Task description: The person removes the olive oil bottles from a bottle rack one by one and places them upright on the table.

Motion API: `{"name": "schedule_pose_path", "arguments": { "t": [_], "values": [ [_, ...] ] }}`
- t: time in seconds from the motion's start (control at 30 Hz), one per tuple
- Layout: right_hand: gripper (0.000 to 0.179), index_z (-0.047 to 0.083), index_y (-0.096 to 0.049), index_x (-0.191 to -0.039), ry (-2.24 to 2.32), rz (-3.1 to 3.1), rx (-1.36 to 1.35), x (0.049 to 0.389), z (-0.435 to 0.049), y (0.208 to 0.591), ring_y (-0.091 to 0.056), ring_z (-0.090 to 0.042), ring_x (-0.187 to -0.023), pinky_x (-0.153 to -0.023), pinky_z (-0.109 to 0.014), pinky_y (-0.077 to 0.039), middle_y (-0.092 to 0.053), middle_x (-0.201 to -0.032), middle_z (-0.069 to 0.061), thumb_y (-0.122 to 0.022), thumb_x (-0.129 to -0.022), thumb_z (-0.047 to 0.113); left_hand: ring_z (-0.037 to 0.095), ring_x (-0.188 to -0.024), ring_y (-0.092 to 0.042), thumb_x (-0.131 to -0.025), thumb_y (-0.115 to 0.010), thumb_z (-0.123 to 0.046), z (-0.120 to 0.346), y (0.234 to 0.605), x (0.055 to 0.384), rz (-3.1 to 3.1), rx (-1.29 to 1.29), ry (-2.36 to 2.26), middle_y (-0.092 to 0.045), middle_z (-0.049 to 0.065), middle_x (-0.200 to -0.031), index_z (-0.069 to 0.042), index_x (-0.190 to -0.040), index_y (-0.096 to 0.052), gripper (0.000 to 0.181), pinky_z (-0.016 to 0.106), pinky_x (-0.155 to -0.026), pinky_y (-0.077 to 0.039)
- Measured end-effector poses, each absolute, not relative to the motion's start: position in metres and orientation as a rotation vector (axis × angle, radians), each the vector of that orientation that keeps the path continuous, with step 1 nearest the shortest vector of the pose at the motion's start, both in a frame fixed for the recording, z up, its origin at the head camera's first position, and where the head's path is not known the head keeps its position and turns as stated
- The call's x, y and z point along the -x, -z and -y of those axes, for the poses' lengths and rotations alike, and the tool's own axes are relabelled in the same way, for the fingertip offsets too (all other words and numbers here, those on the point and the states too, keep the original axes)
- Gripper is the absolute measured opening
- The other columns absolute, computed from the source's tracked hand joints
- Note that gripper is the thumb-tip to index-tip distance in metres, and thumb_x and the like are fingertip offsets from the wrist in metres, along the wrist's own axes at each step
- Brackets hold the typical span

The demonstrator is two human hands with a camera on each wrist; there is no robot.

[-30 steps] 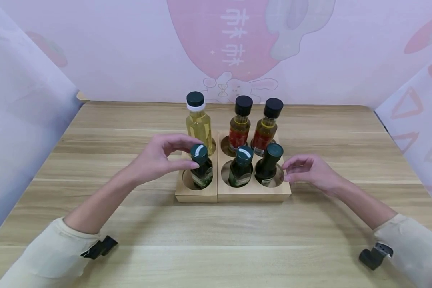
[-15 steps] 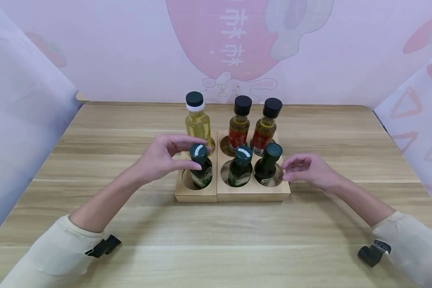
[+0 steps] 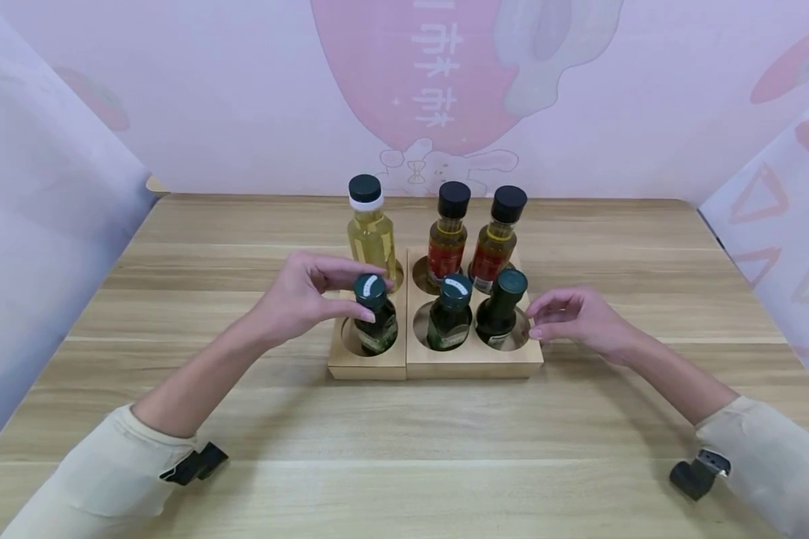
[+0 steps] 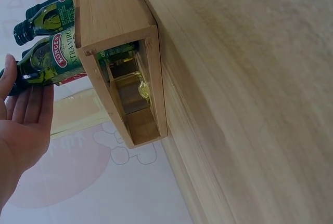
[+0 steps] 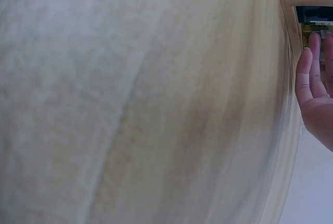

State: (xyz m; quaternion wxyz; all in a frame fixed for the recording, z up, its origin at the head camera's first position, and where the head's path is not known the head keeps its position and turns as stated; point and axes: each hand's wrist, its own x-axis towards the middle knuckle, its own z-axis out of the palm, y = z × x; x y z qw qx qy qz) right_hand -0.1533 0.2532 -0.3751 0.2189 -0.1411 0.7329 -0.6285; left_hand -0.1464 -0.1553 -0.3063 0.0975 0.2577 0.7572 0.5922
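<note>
A two-part wooden bottle rack (image 3: 472,370) holds several bottles upright or leaning in round holes. My left hand (image 3: 306,296) pinches the neck of the front-left green olive oil bottle (image 3: 380,335), thumb in front and fingers behind. That bottle stands in its hole; in the left wrist view its Borges label (image 4: 61,51) shows. My right hand (image 3: 583,323) is at the rack's right end, fingers loosely bent with nothing between them; its fingertips are at or touching the edge. Nearest to it, a dark green bottle (image 3: 499,318) leans to the right.
Another green bottle (image 3: 449,326) stands front middle. Behind are a pale yellow oil bottle (image 3: 372,238) with a white-banded cap and two black-capped bottles, one middle (image 3: 447,251) and one right (image 3: 494,251). The wooden table (image 3: 404,464) meets a printed backdrop (image 3: 243,97) behind.
My left hand has shifted slightly right, its fingers reaching further behind the bottle neck. My right hand and the rack look almost unmoved.
</note>
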Motion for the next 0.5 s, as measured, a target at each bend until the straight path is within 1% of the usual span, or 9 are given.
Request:
{"name": "schedule_pose_path", "arguments": {
  "t": [0.3,0.5],
  "values": [
    [0.024,0.008,-0.075,-0.103,1.738,-2.016,0.402,0.1518,-0.2541,0.3731,-0.07,-0.012,-0.09,-0.081,-0.029,-0.064,-0.074,-0.098,-0.004,-0.074,-0.087,-0.01,0.019,-0.102,-0.076,-0.075,-0.086,0.012,0.1545,0.3069,0.1448,-2.269,-0.689,-1.762,-0.077,0.014,-0.113,0.008,-0.121,-0.072,0.048,0.031,-0.094,-0.06],
    [0.023,0.009,-0.075,-0.103,1.721,-2.034,0.387,0.153,-0.2537,0.374,-0.07,-0.012,-0.089,-0.081,-0.03,-0.064,-0.074,-0.097,-0.004,-0.075,-0.088,-0.008,0.018,-0.099,-0.077,-0.077,-0.086,0.009,0.1541,0.3079,0.1451,-2.299,-0.655,-1.754,-0.077,0.015,-0.111,0.007,-0.121,-0.072,0.047,0.033,-0.093,-0.061]
  ]
}}
